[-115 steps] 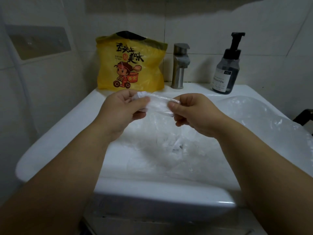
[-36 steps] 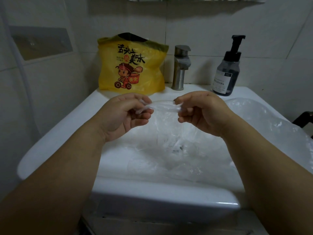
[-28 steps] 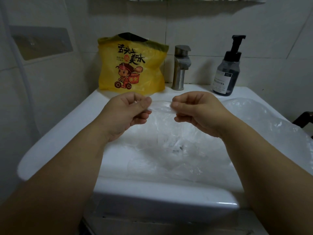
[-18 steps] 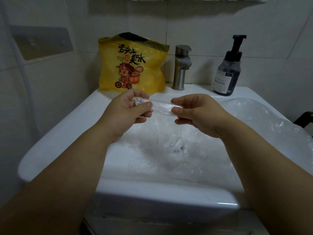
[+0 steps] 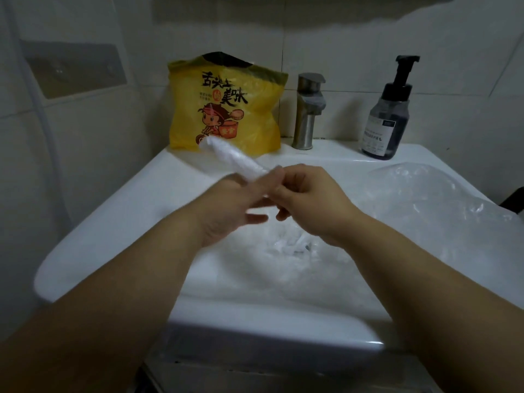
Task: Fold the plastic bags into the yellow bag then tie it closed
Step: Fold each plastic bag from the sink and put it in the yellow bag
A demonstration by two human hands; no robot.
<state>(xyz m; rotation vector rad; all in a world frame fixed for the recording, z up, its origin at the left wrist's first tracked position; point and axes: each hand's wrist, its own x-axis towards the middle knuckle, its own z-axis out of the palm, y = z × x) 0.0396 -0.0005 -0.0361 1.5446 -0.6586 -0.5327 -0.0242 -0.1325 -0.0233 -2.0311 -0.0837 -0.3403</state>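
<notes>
The yellow bag (image 5: 226, 109), printed with a cartoon figure, stands open-topped at the back left of the sink ledge. A clear plastic bag rolled into a narrow strip (image 5: 232, 158) sticks up and to the left, toward the yellow bag. My right hand (image 5: 309, 199) pinches the strip's near end. My left hand (image 5: 235, 202) is motion-blurred, its fingers stretched out along the underside of the strip. More crumpled clear plastic bags (image 5: 297, 251) lie in the basin below my hands.
The white sink (image 5: 113, 222) fills the middle of the view. A metal faucet (image 5: 307, 109) and a dark pump bottle (image 5: 388, 117) stand at the back. A large clear plastic sheet (image 5: 439, 199) covers the sink's right side. Tiled walls close in behind and on the left.
The strip, held level between both hands before, now tilts up and left with its far end free. My left hand has let go of that end and slid toward my right hand.
</notes>
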